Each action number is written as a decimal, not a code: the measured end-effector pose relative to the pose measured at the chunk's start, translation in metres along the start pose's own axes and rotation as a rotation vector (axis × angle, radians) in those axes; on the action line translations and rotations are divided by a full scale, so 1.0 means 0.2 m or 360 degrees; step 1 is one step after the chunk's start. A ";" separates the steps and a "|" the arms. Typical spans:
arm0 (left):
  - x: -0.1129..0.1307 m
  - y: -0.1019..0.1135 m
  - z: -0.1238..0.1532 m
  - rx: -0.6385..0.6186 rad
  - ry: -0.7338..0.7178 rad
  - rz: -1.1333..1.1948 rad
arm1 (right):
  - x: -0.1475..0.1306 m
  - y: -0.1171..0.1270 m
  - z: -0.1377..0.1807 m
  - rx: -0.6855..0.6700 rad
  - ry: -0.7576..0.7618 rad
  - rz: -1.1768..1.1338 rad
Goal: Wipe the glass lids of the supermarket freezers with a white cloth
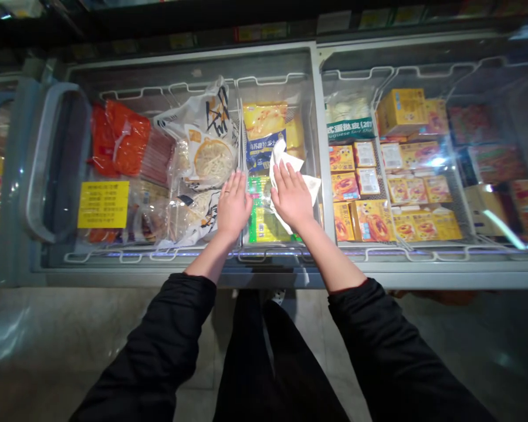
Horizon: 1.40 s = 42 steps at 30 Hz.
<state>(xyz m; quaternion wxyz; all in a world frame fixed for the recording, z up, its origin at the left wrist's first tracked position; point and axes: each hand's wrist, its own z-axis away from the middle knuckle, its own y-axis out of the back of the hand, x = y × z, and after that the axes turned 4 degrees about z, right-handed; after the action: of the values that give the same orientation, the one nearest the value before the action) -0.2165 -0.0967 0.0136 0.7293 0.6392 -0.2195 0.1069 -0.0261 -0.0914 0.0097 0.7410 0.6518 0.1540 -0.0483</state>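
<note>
My right hand [291,196] lies flat, fingers stretched out, on a crumpled white paper towel [310,186] that spreads over the glass lid [276,88] of a chest freezer. Flat on the same glass, a little to the left, rests my left hand [234,204] with nothing in it. Beneath the lid, under and between the hands, are a yellow and blue food bag [264,117] and a green and yellow pack [260,225]. Large clear bags of pale food [213,158] sit below the glass by my left hand. The towel is partly hidden by my right hand.
A grey handle [50,164] stands at the lid's left end, with a yellow notice [103,204] beside it. Red packages [129,138] lie inside on the left, yellow boxes [372,220] on the right. The freezer's front edge [158,278] runs before my legs.
</note>
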 end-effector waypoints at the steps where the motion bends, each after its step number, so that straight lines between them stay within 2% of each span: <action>1: 0.00 0.00 0.00 -0.0002 0.0003 0.0012 | 0.02 0.01 0.08 -0.0020 0.0056 -0.0003; 4: 0.00 0.00 0.00 0.0000 0.0016 0.0033 | 0.12 0.03 0.29 -0.0022 0.0068 -0.0010; 7: -0.01 -0.01 0.00 0.0020 0.0009 0.0028 | 0.20 0.04 0.37 0.0037 -0.0063 0.0023; 9: 0.00 -0.02 0.00 0.0025 0.0003 0.0031 | 0.21 0.03 0.31 0.0086 -0.0174 0.0062; 12: 0.00 -0.02 -0.01 0.0023 0.0003 0.0039 | 0.12 0.00 0.15 0.0156 -0.0318 0.0080; 14: 0.01 -0.02 -0.01 0.0032 0.0005 0.0046 | 0.01 -0.03 0.07 0.0159 -0.0270 0.0065; 16: 0.01 -0.02 -0.01 0.0041 0.0001 0.0053 | -0.09 -0.05 0.06 0.0132 -0.0143 0.0050; 18: 0.01 -0.01 -0.01 0.0035 -0.0001 0.0052 | -0.17 -0.06 0.15 0.0080 -0.0012 0.0042; 20: 0.02 -0.01 0.00 0.0025 0.0005 0.0057 | -0.19 -0.06 0.30 0.0003 0.0124 0.0037; 23: 0.01 -0.02 0.00 0.0041 0.0010 0.0098 | -0.10 -0.04 0.54 -0.0082 0.0196 0.0025; 26: 0.00 -0.03 -0.01 0.0079 0.0003 0.0118 | 0.05 -0.02 0.64 -0.0044 0.0018 0.0008; 29: -0.01 -0.05 -0.01 0.0087 0.0003 0.0089 | 0.11 -0.01 0.56 0.0034 -0.0166 -0.0014; 33: 0.00 -0.05 -0.01 0.0068 0.0004 0.0066 | 0.00 -0.04 0.34 0.0153 -0.0339 -0.0106; 35: 0.00 -0.05 -0.02 0.0068 0.0007 0.0072 | -0.11 -0.05 0.30 0.0141 -0.0276 -0.0155; 38: -0.01 -0.05 -0.02 0.0072 0.0013 0.0080 | -0.23 -0.07 0.37 -0.0027 0.0002 -0.0175; 40: -0.01 -0.05 -0.02 0.0071 0.0010 0.0077 | -0.24 -0.07 0.48 -0.0186 0.0190 -0.0162; 42: -0.01 -0.05 -0.02 0.0071 -0.0003 0.0072 | -0.19 -0.06 0.59 -0.0277 0.0285 -0.0137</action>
<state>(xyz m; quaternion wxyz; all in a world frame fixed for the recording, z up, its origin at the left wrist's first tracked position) -0.2134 -0.0944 0.0032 0.7120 0.6503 -0.2321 0.1277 -0.0451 -0.2142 0.0220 0.7752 0.5796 0.2510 -0.0083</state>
